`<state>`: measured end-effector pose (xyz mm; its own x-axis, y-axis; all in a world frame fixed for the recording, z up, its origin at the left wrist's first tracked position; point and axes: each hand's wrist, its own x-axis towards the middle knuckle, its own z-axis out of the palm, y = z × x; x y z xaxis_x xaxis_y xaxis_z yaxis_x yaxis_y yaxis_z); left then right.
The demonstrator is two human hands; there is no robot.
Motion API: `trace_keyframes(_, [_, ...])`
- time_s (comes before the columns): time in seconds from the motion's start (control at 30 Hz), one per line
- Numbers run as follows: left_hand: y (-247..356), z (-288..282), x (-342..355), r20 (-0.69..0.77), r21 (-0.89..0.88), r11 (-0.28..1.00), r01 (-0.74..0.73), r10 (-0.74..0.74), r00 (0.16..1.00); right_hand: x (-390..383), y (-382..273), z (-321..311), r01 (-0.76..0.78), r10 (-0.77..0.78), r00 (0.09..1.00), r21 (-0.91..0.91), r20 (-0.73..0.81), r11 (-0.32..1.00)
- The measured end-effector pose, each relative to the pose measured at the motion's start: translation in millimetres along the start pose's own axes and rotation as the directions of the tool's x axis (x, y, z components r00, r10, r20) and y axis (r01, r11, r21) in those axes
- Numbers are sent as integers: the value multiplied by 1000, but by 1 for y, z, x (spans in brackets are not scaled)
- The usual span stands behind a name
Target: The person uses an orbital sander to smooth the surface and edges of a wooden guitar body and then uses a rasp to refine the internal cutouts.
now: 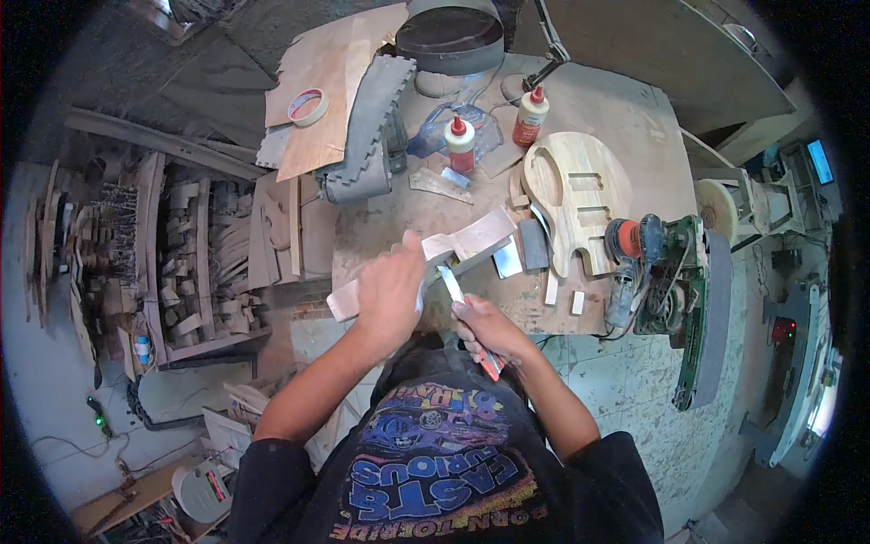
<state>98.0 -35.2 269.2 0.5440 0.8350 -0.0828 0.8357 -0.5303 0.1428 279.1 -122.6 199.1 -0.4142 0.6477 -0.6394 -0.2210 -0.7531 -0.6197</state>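
Note:
My left hand (391, 290) is wrapped over a long, pale shaped wooden piece (485, 233), holding it at the table's near edge. The piece runs from lower left to upper right, with a curved, stepped far end. In my right hand (491, 328) is a flat-bladed hand tool (453, 286) with a red-orange handle end showing below the fist. Its pale blade points up and left, its tip against or very close to the wood's near side. Whether the tool is a chisel or a knife I cannot tell. My left fingertips are partly hidden behind the wood.
A guitar body (613, 179) with cut pockets lies on the table (648, 118). Two glue bottles (460, 145) with red caps stand behind. An orange sander (625, 238) and green belt sander (675, 299) are at right. A tape roll (308, 107) and wood-scrap racks (190, 245) are left.

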Motion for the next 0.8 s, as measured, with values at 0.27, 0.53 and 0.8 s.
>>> trace_keyframes(0.27, [2,-5,3,-1,20,999,38,-38,999,-14,10,-11,17,-17,1000,54,-6,998])
trace_keyframes(0.53, [10,-10,2,5,57,996,62,-63,998,-18,26,10,77,-422,861,-748,-284,660])
trace_keyframes(0.8, [11,-5,-1,-22,71,996,58,-56,998,-17,12,17,52,-319,900,-653,-297,755])
